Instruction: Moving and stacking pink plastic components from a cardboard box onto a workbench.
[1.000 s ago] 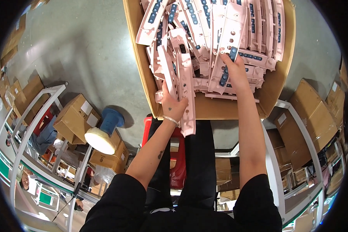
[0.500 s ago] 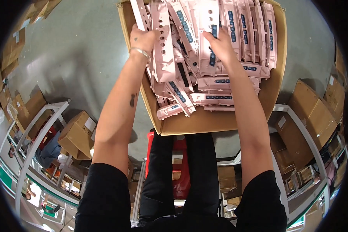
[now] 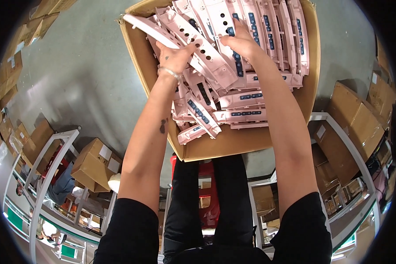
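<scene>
An open cardboard box [image 3: 237,143] in front of me holds many curved pale-pink plastic panels. My left hand [image 3: 175,58] is closed on a pink panel [image 3: 152,31] lifted at a slant by the box's left side. Its thumb lies against a second panel [image 3: 218,70] with a row of round holes. My right hand [image 3: 244,44] pinches another panel [image 3: 213,11] with round holes and a dark blue button strip [image 3: 237,61]. Its other fingers are partly hidden. More panels with blue strips stand upright at the right, and several lie crosswise near the box's front.
A red plastic stool [image 3: 209,207] shows between my legs. White metal frames [image 3: 53,163] stand at both sides. Cardboard boxes [image 3: 97,163] sit at the left, and larger ones [image 3: 356,127] at the right. Other people are partly visible at the far lower left.
My left hand has moved right and slightly down, and the panels by it now slant more across the box. My right hand stays on its panel. The whole view has shifted slightly.
</scene>
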Available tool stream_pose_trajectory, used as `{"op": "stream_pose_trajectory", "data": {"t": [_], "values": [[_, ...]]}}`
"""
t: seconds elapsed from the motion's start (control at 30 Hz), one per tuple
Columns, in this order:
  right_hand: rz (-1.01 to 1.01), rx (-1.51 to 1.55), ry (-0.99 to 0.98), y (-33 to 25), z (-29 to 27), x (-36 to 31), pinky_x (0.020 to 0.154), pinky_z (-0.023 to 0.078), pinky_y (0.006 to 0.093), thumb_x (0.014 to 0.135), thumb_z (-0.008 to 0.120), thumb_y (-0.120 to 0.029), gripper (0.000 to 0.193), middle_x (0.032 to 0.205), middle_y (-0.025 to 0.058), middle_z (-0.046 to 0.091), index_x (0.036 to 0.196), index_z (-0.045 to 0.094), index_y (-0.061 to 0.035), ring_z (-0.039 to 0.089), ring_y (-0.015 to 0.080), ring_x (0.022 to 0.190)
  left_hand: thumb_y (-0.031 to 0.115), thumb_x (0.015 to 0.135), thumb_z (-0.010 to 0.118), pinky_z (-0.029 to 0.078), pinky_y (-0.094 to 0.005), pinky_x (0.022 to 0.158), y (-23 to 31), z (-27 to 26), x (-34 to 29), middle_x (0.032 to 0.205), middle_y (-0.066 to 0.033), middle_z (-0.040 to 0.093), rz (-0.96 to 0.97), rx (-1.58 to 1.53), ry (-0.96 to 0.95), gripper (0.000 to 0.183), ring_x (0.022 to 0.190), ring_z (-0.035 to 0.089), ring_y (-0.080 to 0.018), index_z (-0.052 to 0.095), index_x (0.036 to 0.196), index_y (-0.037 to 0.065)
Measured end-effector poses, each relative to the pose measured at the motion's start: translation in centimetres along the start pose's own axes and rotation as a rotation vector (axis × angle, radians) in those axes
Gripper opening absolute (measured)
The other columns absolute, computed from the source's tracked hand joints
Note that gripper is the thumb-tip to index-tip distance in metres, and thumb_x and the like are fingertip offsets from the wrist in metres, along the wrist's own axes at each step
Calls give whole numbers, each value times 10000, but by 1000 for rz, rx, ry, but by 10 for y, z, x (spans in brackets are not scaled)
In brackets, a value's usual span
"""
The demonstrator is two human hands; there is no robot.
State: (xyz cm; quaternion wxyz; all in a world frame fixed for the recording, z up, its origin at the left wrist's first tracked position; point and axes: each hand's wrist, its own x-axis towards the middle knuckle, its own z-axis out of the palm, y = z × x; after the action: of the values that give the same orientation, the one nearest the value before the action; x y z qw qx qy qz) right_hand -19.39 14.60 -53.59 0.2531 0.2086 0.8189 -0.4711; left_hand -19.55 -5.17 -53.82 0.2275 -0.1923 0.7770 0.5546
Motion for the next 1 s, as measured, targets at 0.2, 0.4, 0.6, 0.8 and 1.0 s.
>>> {"op": "stream_pose_trajectory", "data": {"t": [0.2,0.4,0.6,0.8,1.0], "values": [[176,288,-173,1,-3,-15,1018,236,376,603,660,-299,957,1297,198,372,1362,155,-5,329,285,1229,283,609,765,384,-303,919,-22,0,-3,1093,-193,555,77,-21,-162,876,1023,536,-247,271,1228,-92],[201,426,-242,7,0,-19,1033,171,388,600,685,-524,924,1338,179,295,1310,325,-53,231,280,1268,324,545,776,391,-304,899,-1,-5,40,1050,-190,575,-120,115,-337,787,982,544,-244,464,1110,-126],[107,524,-295,19,6,-11,1028,207,414,559,707,-562,982,1268,185,378,1294,327,-33,299,300,1235,198,674,706,404,-302,880,26,3,-1,1055,-104,582,-235,-393,-436,468,1011,516,-178,565,1056,-32],[26,533,-275,15,14,-16,959,288,382,621,681,-553,785,1187,146,465,1184,480,-45,384,236,1158,237,730,651,411,-320,858,9,0,13,1004,-75,594,-340,-555,-432,366,962,535,-178,592,1023,25],[-51,583,-218,-6,6,-55,915,369,348,585,740,-484,838,1010,136,559,1153,386,21,514,220,1004,129,785,507,443,-292,807,13,-23,-14,923,-92,616,-291,-656,-597,267,861,580,-168,579,980,-39]]}}
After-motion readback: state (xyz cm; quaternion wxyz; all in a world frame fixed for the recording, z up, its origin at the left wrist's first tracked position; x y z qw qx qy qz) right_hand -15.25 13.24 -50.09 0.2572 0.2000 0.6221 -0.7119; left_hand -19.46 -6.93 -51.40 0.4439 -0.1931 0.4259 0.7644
